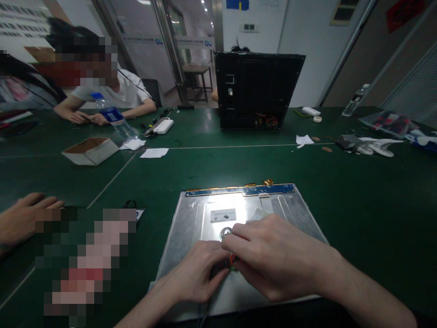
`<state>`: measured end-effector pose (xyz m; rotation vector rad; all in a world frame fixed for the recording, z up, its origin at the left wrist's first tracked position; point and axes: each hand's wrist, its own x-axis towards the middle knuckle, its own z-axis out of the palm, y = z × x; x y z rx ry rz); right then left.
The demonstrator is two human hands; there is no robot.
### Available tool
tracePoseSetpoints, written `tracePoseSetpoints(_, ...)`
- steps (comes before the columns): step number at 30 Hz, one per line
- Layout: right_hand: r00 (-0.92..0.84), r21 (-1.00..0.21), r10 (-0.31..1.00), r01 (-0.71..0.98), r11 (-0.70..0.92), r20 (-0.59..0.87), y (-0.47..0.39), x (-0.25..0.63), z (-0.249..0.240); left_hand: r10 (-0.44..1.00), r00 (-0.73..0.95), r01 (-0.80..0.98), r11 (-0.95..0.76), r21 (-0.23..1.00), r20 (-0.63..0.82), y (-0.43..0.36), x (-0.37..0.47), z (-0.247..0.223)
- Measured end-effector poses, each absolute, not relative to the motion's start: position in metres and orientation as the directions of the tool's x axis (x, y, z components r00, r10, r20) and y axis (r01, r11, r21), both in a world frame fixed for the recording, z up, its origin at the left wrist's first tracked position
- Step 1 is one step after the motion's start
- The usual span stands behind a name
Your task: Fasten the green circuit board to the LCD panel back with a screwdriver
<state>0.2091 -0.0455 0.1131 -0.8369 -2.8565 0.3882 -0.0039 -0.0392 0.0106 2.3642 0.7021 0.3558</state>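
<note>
A silver metal panel (pixel 191 218) lies on the green table, with a blue circuit strip (pixel 235 190) along its far edge, a label and a round part (pixel 226 233) near its middle. Over the lower middle of the panel, my left hand (pixel 198 271) has its fingers closed around something dark, mostly hidden. My right hand (pixel 269 257) meets it from the right, thumb and fingers pinched together. Red wires (pixel 232 259) show between the two hands. A dark cable (pixel 204 314) runs down from there over the panel's near edge.
A black panel housing (pixel 256 91) stands upright at the far side. At the left are a paper box (pixel 90 152), a water bottle (pixel 116 118) and another person's hand (pixel 29 216). Another bottle (pixel 355 101) and plastic bags (pixel 385 124) are at the far right.
</note>
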Motion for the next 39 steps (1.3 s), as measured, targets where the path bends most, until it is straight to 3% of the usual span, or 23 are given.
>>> tracePoseSetpoints(6, -0.829, -0.24, 0.555, 0.526, 0.816, 0.073, -0.0453, 0.2096, 0.1123, 0.562, 0.822, 0.379, -0.663, 0.645, 0.095, -0.0395, -0.0029, 0.0115)
tracePoseSetpoints(15, -0.839, -0.317, 0.541, 0.5, 0.806, 0.052, -0.0466, 0.2103, 0.1162, 0.561, 0.824, 0.373, -0.648, 0.664, 0.084, -0.0398, -0.0042, 0.0106)
tracePoseSetpoints(28, -0.828, -0.253, 0.55, 0.512, 0.821, 0.109, -0.0465, 0.2089, 0.1104, 0.555, 0.825, 0.36, -0.664, 0.655, 0.109, -0.039, -0.0033, 0.0085)
tracePoseSetpoints(39, -0.841, -0.324, 0.54, 0.5, 0.803, 0.041, -0.0474, 0.2106, 0.1171, 0.562, 0.821, 0.367, -0.658, 0.658, 0.104, -0.0389, -0.0029, 0.0119)
